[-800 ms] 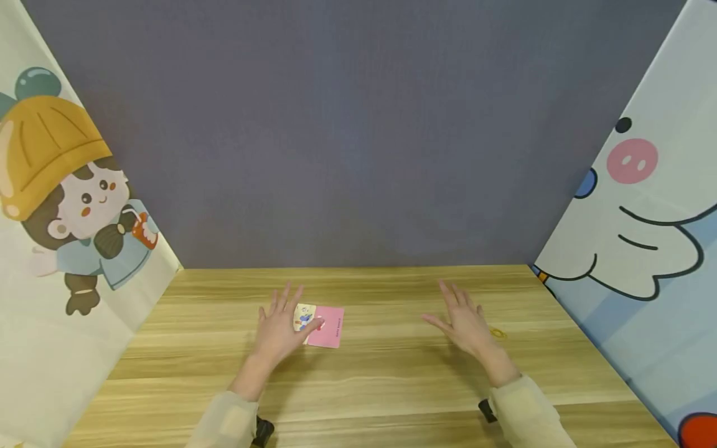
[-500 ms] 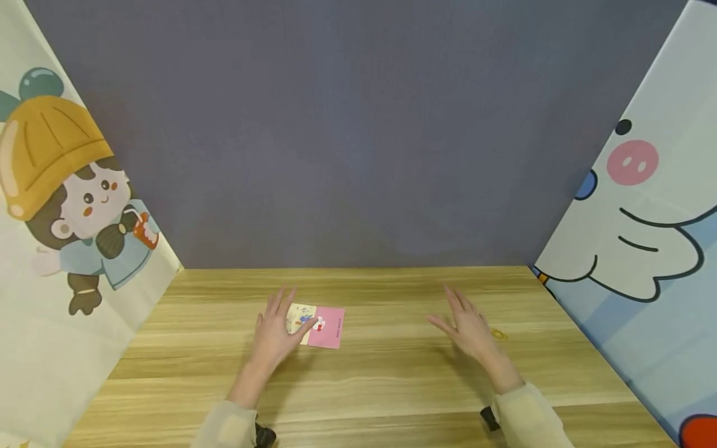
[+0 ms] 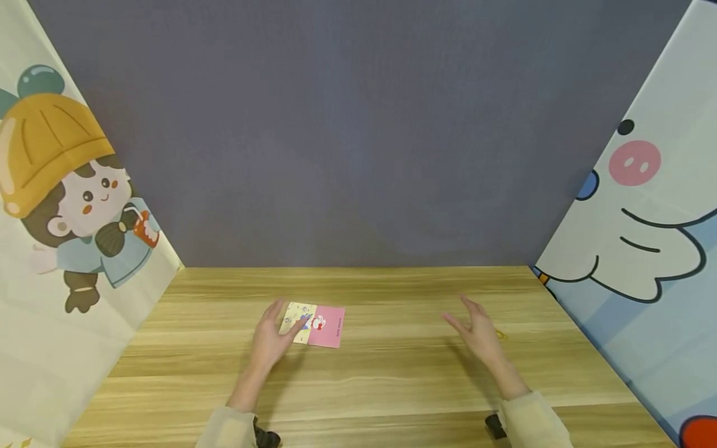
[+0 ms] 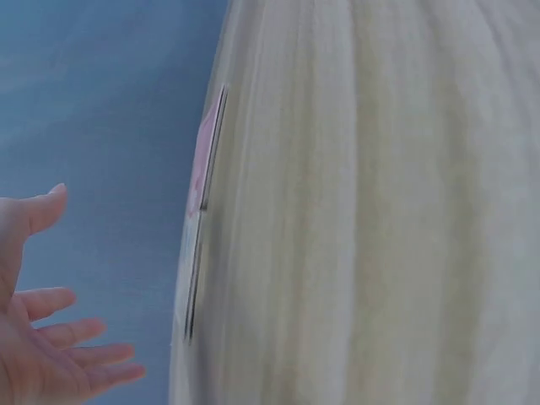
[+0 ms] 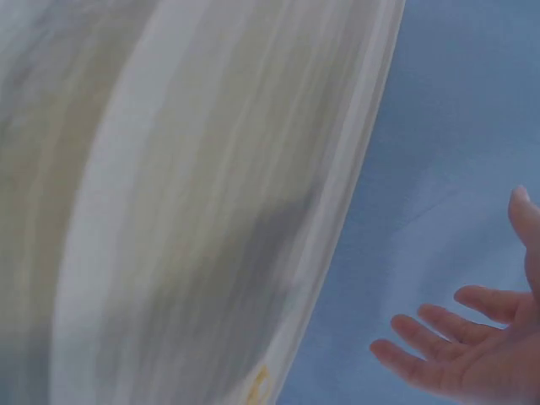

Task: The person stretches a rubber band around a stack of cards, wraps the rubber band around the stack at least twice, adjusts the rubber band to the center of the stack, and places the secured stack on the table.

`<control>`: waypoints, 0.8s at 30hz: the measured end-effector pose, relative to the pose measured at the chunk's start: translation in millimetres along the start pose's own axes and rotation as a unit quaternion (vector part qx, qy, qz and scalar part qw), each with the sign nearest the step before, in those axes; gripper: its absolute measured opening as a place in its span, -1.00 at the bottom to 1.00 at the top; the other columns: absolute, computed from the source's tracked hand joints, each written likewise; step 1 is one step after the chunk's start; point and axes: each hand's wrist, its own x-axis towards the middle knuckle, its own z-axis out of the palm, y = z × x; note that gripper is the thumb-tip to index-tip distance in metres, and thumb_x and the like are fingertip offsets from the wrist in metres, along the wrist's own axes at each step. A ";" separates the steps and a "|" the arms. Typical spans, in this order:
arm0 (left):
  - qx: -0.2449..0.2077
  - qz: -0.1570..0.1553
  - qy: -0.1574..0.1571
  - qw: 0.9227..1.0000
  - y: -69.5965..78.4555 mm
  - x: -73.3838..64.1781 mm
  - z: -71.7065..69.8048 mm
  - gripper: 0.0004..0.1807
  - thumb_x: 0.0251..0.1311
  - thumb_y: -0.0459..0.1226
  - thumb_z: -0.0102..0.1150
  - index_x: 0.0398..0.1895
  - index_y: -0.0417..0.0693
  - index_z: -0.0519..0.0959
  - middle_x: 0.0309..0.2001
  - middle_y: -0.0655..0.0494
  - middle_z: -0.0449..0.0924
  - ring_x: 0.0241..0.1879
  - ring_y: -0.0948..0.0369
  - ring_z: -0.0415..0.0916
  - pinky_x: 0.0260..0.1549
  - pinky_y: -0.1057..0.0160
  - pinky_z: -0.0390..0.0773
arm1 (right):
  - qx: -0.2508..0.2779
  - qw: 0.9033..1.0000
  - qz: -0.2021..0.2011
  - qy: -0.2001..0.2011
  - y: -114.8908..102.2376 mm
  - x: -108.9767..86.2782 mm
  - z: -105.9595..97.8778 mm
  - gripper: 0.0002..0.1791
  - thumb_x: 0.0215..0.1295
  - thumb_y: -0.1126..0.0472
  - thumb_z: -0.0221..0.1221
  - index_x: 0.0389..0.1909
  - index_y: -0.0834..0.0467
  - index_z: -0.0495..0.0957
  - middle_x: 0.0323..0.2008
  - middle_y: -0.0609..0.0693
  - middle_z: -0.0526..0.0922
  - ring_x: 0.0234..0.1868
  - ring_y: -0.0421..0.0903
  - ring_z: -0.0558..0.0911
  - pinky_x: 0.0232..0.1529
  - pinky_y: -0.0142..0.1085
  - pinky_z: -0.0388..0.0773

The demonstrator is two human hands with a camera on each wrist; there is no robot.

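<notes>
the left hand was found raised above the table, thumb spread away from the fingers, gripping nothing. the booklet lay flat on the wood just beyond and to the right of that hand, its cream half on the near side of the grip and its pink half farther off to the right. from the head view the thumb crossed over the cream half; the left wrist view showed a gap between the fingers and the booklet, with no contact. the right hand was likewise in the air, thumb and fingers apart, with nothing held. a yellow band lay on the table just to its right, partly hidden behind the hand in the head view and apart from the fingers in the right wrist view. the booklet lay between the two hands, much nearer the left.
</notes>
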 end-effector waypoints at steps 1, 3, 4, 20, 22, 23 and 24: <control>-0.009 -0.007 0.001 1.000 -1.2 0.1 0.2 -0.19 -0.03 -0.04 0.24 0.19 -0.37 0.21 0.18 -0.32 0.19 0.18 -0.17 0.11 0.18 -0.06 0.12 | 0.007 1.000 0.003 0.002 1.7 -0.2 -0.4 -0.23 0.19 0.00 0.10 0.19 0.48 0.10 0.13 0.47 0.19 0.07 0.38 0.26 0.03 0.18 0.27; -0.024 -0.024 0.000 0.999 -3.9 0.3 1.1 -0.20 -0.04 -0.09 0.26 0.19 -0.38 0.20 0.17 -0.34 0.20 0.14 -0.19 0.16 0.15 -0.07 0.16 | 0.020 1.000 0.010 0.005 5.2 -0.3 -1.3 -0.25 0.18 0.03 0.11 0.18 0.48 0.12 0.13 0.46 0.21 0.04 0.38 0.29 -0.01 0.16 0.33; -0.033 -0.036 -0.003 0.999 -5.1 0.4 1.4 -0.20 -0.04 -0.12 0.27 0.20 -0.38 0.19 0.17 -0.34 0.20 0.12 -0.21 0.18 0.12 -0.09 0.20 | 0.029 0.999 0.014 0.007 7.0 -0.6 -1.9 -0.27 0.18 0.04 0.11 0.18 0.48 0.13 0.12 0.46 0.22 0.02 0.38 0.32 -0.03 0.15 0.36; -0.145 -0.126 -0.027 0.981 -17.7 6.2 -0.6 -0.18 -0.11 -0.10 0.31 0.14 -0.44 0.23 0.00 -0.48 0.29 -0.07 -0.30 0.33 -0.10 -0.04 0.46 | 0.084 0.988 0.125 0.015 32.8 -5.5 -17.7 -0.35 0.22 0.07 0.08 0.17 0.42 0.19 0.04 0.46 0.32 -0.03 0.31 0.42 -0.12 -0.01 0.49; -0.155 -0.150 -0.044 0.975 -18.9 9.9 -0.8 -0.21 -0.09 -0.18 0.31 0.15 -0.46 0.21 0.03 -0.48 0.27 -0.02 -0.28 0.29 -0.03 -0.06 0.39 | 0.090 0.987 0.132 0.022 37.3 -5.7 -19.7 -0.37 0.21 0.10 0.09 0.16 0.43 0.20 0.03 0.46 0.33 -0.03 0.31 0.42 -0.10 -0.03 0.48; -0.157 -0.155 -0.049 0.974 -19.4 11.7 -1.0 -0.23 -0.09 -0.22 0.30 0.14 -0.48 0.21 0.03 -0.48 0.27 -0.01 -0.28 0.29 -0.02 -0.06 0.39 | 0.093 0.986 0.138 0.025 39.1 -5.9 -20.9 -0.37 0.21 0.10 0.10 0.16 0.43 0.20 0.03 0.46 0.34 -0.03 0.30 0.42 -0.11 -0.05 0.49; -0.158 -0.160 -0.053 0.973 -20.1 13.5 -1.2 -0.25 -0.08 -0.26 0.29 0.14 -0.49 0.21 0.03 -0.48 0.27 0.00 -0.27 0.28 -0.01 -0.05 0.38 | 0.098 0.984 0.144 0.026 40.8 -6.2 -22.2 -0.37 0.20 0.11 0.10 0.16 0.44 0.20 0.02 0.46 0.33 -0.02 0.30 0.41 -0.12 -0.10 0.51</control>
